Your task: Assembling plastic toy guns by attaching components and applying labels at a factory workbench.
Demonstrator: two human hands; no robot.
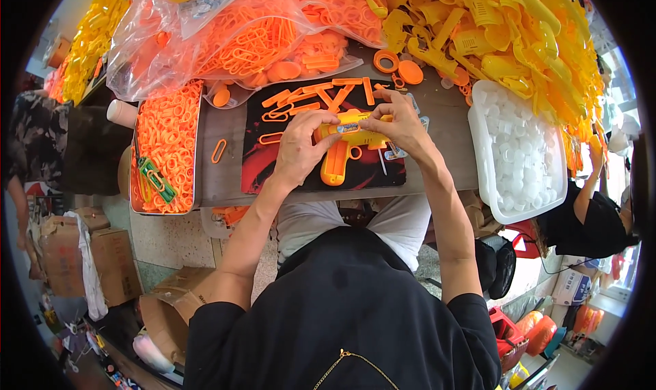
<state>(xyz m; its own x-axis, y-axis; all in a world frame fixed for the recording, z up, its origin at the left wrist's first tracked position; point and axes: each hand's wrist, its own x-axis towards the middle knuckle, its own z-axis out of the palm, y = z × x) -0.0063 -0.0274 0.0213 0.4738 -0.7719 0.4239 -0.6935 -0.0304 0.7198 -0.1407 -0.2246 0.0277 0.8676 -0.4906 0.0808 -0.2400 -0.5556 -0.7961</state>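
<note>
Clamps the yellow toy gun (336, 159) between thumb and forefinger of the left hand (301, 144); touches the bluish sticker (349, 128) on its side with bunched right hand (403, 127) fingertips, pinching or pressing, hard to tell. Seemingly applies the sticker; calls next for smoothing evenly. Beyond the fingertips, shows loose orange strips (342, 98), then bagged orange parts (239, 42).

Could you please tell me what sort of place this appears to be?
Most likely a toy assembly workshop: yellow plastic shells heaped at the workbench, a white tub of small whitish pieces, and a yellow-and-orange toy gun being handled.
</note>
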